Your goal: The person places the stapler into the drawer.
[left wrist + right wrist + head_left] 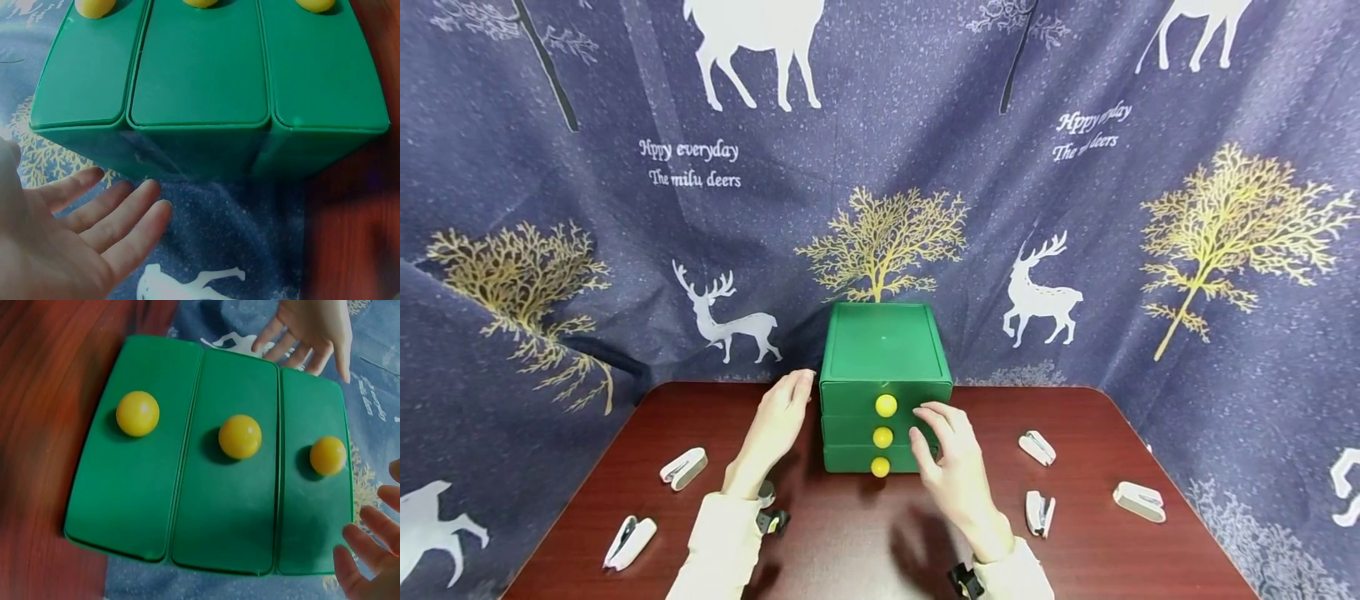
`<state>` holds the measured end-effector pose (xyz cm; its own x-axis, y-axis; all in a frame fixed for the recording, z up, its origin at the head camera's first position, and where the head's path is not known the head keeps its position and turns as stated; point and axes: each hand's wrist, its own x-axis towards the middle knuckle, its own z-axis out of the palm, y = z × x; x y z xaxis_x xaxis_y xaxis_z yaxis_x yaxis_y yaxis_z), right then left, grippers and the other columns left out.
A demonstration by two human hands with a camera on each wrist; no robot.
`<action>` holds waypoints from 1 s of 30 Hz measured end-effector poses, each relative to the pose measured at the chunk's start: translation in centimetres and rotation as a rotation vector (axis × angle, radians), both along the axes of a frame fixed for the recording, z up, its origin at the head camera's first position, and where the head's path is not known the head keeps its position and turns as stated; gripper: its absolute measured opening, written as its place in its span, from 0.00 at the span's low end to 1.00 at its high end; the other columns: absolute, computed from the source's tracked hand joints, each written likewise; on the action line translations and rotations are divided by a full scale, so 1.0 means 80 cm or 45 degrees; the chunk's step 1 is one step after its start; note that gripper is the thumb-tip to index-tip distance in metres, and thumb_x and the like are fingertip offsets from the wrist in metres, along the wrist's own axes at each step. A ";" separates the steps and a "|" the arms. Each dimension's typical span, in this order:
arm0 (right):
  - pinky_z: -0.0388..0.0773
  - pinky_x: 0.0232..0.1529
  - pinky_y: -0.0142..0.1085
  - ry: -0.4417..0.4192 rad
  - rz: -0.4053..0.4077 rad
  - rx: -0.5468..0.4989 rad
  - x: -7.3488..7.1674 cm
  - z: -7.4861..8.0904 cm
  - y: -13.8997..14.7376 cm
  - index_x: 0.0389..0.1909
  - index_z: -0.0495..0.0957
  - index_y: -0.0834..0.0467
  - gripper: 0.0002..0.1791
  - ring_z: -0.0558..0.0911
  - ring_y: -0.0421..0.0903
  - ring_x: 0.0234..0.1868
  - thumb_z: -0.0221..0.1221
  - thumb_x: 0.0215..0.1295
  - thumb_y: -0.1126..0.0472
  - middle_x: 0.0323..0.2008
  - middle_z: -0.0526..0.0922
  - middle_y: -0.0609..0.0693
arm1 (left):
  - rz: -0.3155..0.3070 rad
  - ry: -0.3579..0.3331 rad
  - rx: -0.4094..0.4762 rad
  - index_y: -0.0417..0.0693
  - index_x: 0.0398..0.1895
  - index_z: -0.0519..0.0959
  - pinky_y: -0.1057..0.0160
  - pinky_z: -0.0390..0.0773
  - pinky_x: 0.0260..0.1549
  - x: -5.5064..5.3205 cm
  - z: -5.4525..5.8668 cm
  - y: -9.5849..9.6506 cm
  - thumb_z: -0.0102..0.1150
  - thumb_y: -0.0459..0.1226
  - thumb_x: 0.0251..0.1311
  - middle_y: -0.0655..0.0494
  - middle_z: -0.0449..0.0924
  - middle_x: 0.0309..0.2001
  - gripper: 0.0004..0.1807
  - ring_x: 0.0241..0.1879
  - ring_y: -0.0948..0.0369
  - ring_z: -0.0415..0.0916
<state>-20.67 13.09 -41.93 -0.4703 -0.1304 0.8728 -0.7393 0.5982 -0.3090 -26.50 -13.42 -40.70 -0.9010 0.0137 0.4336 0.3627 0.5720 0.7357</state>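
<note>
A green box of three stacked drawers (883,342), each with a round yellow knob, stands at the back of the table with its drawers closed. My left hand (781,421) is beside the box's left side, fingers extended and holding nothing. In the left wrist view its fingers (134,228) point toward the box's side wall. On the other side, my right hand (953,462) hovers in front of the right part of the drawer fronts, thumb apart from loosely bent fingers, nothing between them. The right wrist view has the top drawer's knob (327,455) a short way from those fingertips.
Two white staplers lie left of the box, a farther stapler (684,468) and a nearer stapler (629,543). Three more are on the right: one stapler (1037,447) at the back, one (1039,512) nearer, one (1139,501) by the edge. A blue deer-print curtain (880,125) hangs behind the brown table (842,550).
</note>
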 end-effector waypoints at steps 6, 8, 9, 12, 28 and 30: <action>0.74 0.46 0.33 0.018 0.074 -0.021 -0.008 -0.004 -0.012 0.46 0.80 0.63 0.14 0.80 0.48 0.42 0.63 0.59 0.69 0.42 0.81 0.52 | 0.008 -0.065 0.106 0.47 0.47 0.78 0.55 0.75 0.45 -0.014 0.007 0.008 0.33 0.58 0.74 0.51 0.79 0.39 0.30 0.40 0.56 0.78; 0.76 0.43 0.33 0.010 0.089 -0.026 -0.011 -0.006 -0.016 0.47 0.80 0.63 0.14 0.80 0.47 0.39 0.63 0.59 0.70 0.40 0.81 0.53 | -0.010 -0.105 0.167 0.47 0.47 0.78 0.54 0.78 0.42 -0.018 0.009 0.011 0.33 0.59 0.74 0.48 0.79 0.39 0.30 0.40 0.54 0.80; 0.76 0.41 0.33 0.000 0.096 -0.033 -0.012 -0.007 -0.017 0.47 0.80 0.63 0.14 0.80 0.47 0.38 0.63 0.59 0.70 0.40 0.81 0.53 | -0.018 -0.126 0.201 0.47 0.47 0.78 0.54 0.79 0.41 -0.021 0.010 0.012 0.33 0.60 0.73 0.47 0.79 0.39 0.31 0.39 0.53 0.80; 0.77 0.37 0.35 -0.026 0.101 -0.049 -0.015 -0.010 -0.022 0.48 0.79 0.62 0.15 0.80 0.47 0.35 0.63 0.59 0.71 0.38 0.81 0.54 | -0.039 -0.166 0.275 0.45 0.48 0.77 0.51 0.81 0.37 -0.028 0.013 0.015 0.33 0.61 0.73 0.45 0.79 0.38 0.32 0.37 0.51 0.80; 0.78 0.26 0.31 -0.216 0.017 -0.136 -0.028 -0.016 -0.036 0.48 0.80 0.58 0.14 0.80 0.38 0.26 0.67 0.61 0.63 0.36 0.82 0.51 | 0.068 -0.225 0.218 0.48 0.42 0.78 0.56 0.78 0.36 -0.057 0.026 0.022 0.46 0.59 0.69 0.53 0.77 0.30 0.25 0.32 0.56 0.76; 0.78 0.27 0.31 -0.229 0.013 -0.142 -0.030 -0.017 -0.038 0.48 0.79 0.58 0.15 0.80 0.37 0.24 0.67 0.61 0.63 0.35 0.81 0.50 | 0.048 -0.235 0.268 0.46 0.41 0.78 0.55 0.81 0.31 -0.058 0.027 0.023 0.50 0.57 0.68 0.53 0.76 0.29 0.24 0.27 0.57 0.75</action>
